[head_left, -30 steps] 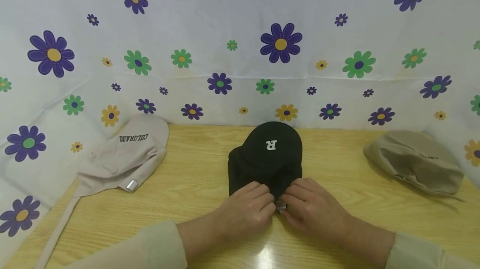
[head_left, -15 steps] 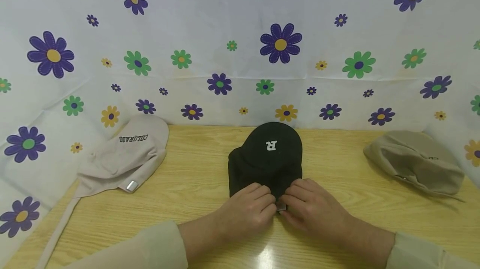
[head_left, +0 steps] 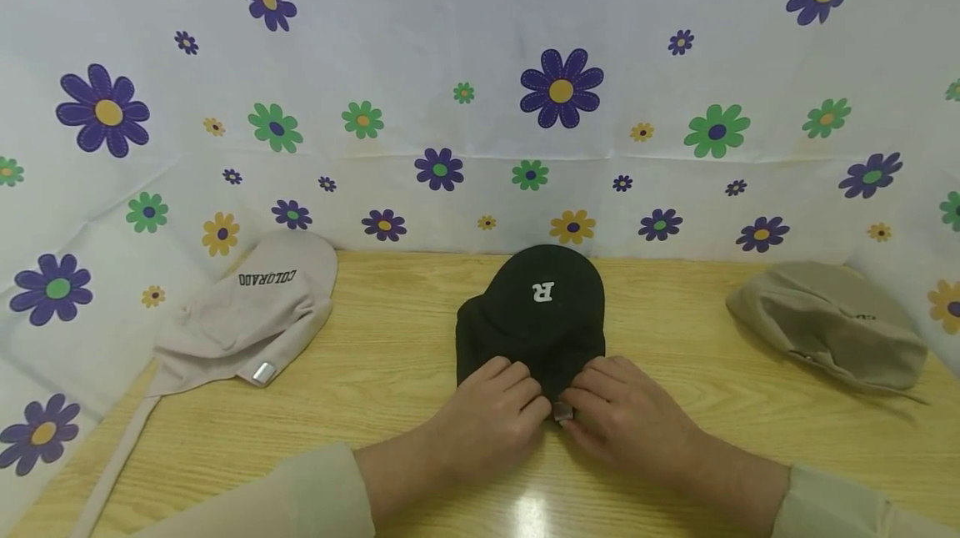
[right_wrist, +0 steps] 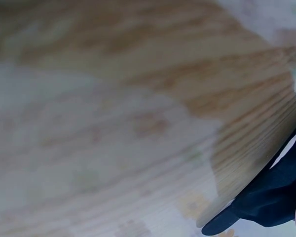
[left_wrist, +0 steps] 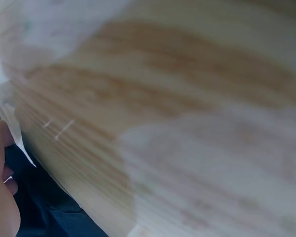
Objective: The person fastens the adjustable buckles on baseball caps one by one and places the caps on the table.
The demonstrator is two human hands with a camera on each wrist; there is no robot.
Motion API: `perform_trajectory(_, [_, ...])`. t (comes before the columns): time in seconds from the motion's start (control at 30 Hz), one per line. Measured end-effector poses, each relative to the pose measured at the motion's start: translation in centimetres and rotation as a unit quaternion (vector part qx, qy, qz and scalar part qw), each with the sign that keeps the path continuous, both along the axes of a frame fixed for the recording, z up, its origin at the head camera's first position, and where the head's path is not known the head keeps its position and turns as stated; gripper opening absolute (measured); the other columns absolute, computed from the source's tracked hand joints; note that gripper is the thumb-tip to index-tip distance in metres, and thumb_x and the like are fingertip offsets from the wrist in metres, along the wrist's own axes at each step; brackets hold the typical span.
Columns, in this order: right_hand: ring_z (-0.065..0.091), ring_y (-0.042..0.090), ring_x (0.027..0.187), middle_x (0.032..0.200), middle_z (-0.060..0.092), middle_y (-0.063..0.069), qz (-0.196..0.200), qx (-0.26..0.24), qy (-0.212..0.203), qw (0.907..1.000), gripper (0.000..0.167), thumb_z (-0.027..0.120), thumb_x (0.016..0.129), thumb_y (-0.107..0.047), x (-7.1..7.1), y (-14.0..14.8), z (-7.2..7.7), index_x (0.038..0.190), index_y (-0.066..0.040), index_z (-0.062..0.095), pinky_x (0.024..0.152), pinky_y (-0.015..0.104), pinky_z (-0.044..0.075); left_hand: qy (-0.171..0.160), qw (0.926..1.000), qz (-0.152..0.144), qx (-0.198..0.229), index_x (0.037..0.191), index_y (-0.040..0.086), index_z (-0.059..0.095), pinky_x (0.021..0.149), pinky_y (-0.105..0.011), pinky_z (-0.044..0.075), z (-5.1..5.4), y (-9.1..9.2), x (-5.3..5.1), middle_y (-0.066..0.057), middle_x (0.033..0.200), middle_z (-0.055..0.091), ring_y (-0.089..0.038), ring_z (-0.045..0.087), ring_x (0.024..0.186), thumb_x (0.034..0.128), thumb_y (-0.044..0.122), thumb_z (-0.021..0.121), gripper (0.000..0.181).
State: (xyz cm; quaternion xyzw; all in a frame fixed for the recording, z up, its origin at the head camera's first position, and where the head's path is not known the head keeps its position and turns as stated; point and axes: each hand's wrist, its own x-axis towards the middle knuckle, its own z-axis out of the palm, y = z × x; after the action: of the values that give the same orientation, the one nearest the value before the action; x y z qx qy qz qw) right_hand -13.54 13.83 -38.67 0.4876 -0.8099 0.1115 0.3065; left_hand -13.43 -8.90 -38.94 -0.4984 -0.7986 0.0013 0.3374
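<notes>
A black baseball cap (head_left: 543, 313) with a white letter R lies mid-table, its brim toward the back cloth. My left hand (head_left: 491, 417) grips the near edge of the cap with curled fingers. Close beside it, my right hand (head_left: 633, 413) pinches the same edge at the back strap. Between the two hands shows a small metal buckle (head_left: 562, 411); the strap itself is mostly hidden by fingers. Dark cap fabric (left_wrist: 54, 212) and part of my hand appear at the left wrist view's edge. In the right wrist view the cap (right_wrist: 271, 197) is at lower right, beside my fingertips.
On the left lies a pale pink cap (head_left: 262, 304) marked COLORADO, its long strap (head_left: 120, 463) trailing toward the front. A khaki cap (head_left: 832, 321) sits at the right. Behind the wooden table (head_left: 397, 304) hangs a flower-print cloth (head_left: 465, 29).
My left hand has shifted slightly up and left along the cap's edge. The right hand and the cap stay nearly still.
</notes>
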Motion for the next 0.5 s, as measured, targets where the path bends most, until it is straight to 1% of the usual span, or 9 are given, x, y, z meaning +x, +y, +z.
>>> perform_trajectory(0.1, [0.059,0.015,0.088,0.091,0.068,-0.004,-0.003,0.001,-0.002,1.0000,0.026,0.086,0.071,-0.022,-0.02,0.00,-0.04,0.092,-0.013,0.073,0.078,0.031,0.050,-0.006,0.9999,0.010,-0.004,0.079,0.017,0.064,0.074,-0.028,0.043,-0.04,-0.09,0.01,0.005,0.078,0.063,-0.014,0.053,0.076,0.0868,0.020,0.062,0.009])
perform_trajectory(0.2, [0.059,0.015,0.087,0.091,0.068,-0.004,-0.004,0.000,-0.004,1.0000,0.026,0.086,0.071,-0.022,-0.04,0.01,-0.05,0.092,-0.013,0.073,0.077,0.031,0.050,-0.013,0.9998,0.012,-0.005,0.078,0.017,0.064,0.075,-0.028,0.043,-0.07,-0.08,0.02,0.005,0.078,0.063,-0.014,0.053,0.076,0.0872,0.020,0.063,0.009])
perform_trajectory(0.33, [0.059,0.015,0.087,0.091,0.067,-0.004,-0.004,-0.002,-0.004,1.0000,0.027,0.087,0.070,-0.022,-0.03,0.05,-0.08,0.091,-0.013,0.073,0.076,0.031,0.050,-0.019,0.9998,0.005,-0.002,0.077,0.017,0.065,0.076,-0.028,0.044,-0.01,-0.05,0.06,0.005,0.078,0.064,-0.014,0.054,0.076,0.0874,0.018,0.064,0.011])
perform_trajectory(0.5, [0.058,0.014,0.086,0.090,0.067,-0.005,-0.002,-0.003,-0.005,1.0000,0.026,0.086,0.071,-0.022,-0.03,0.09,-0.09,0.091,-0.014,0.072,0.075,0.031,0.049,-0.023,0.9997,-0.004,0.003,0.075,0.016,0.064,0.076,-0.028,0.045,0.13,-0.05,0.10,0.005,0.078,0.063,-0.014,0.055,0.077,0.0879,0.015,0.061,0.014])
